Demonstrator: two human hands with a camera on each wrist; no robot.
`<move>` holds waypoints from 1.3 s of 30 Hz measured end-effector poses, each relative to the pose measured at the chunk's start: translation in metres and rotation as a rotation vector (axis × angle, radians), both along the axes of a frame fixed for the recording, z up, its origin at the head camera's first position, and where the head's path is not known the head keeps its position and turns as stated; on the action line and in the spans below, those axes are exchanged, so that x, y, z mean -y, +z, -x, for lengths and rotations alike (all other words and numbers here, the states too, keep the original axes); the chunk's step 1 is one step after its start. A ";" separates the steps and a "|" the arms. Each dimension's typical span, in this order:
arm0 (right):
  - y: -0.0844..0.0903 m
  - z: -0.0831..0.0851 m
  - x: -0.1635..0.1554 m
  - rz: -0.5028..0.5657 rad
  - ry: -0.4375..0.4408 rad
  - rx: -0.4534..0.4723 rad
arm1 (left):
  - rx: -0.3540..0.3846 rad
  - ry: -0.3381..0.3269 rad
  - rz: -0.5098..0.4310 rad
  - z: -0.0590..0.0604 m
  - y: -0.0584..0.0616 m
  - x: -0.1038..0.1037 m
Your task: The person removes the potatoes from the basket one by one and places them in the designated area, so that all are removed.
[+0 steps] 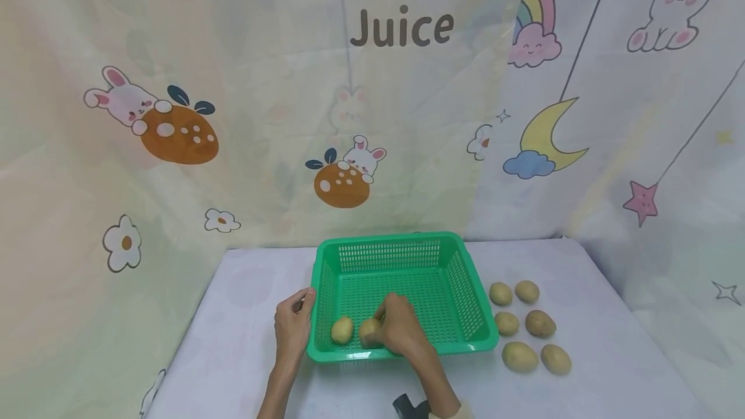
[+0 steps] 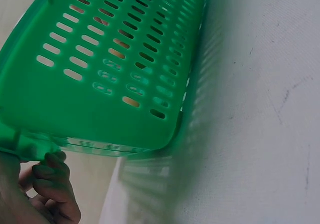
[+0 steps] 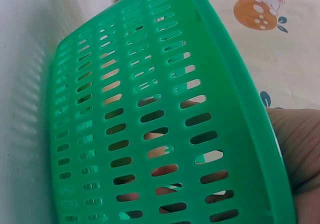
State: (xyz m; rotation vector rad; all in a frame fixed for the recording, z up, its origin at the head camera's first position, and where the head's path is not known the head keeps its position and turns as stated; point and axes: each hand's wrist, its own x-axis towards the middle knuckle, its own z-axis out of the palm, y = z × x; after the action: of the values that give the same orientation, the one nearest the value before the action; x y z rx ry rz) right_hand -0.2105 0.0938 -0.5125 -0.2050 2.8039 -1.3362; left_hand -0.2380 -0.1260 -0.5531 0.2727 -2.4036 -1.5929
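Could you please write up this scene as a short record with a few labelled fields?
Surface: white table before a cartoon-print curtain
Container: green basket, slotted walls
Inside basket: two potatoes, free potato and held potato
Beside basket: six loose potatoes on the table to its right
Left hand: grips the basket's left rim
Right hand: inside the basket, holds the held potato

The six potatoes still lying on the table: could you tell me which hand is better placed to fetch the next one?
Probably the right hand. It is inside the green basket, holding a potato, and the loose potatoes lie on its side of the basket. The left hand grips the basket's far-side rim, steadying it.
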 end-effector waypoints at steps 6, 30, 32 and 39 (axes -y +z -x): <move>-0.001 0.000 -0.001 0.002 -0.007 -0.010 | -0.001 -0.005 -0.003 -0.001 0.000 0.000; 0.001 -0.002 -0.007 0.104 -0.056 -0.033 | -0.002 -0.001 0.015 0.002 0.000 0.002; 0.002 -0.003 -0.008 0.107 -0.057 -0.032 | 0.000 0.001 0.019 0.002 0.001 0.002; 0.001 -0.001 -0.009 0.142 -0.048 -0.047 | 0.002 0.004 0.004 0.003 -0.001 0.001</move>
State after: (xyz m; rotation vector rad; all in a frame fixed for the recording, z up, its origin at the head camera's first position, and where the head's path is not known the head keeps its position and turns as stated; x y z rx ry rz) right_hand -0.2092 0.1023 -0.5118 -0.1757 2.7692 -1.5629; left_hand -0.2408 -0.1270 -0.5541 0.2778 -2.4059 -1.5873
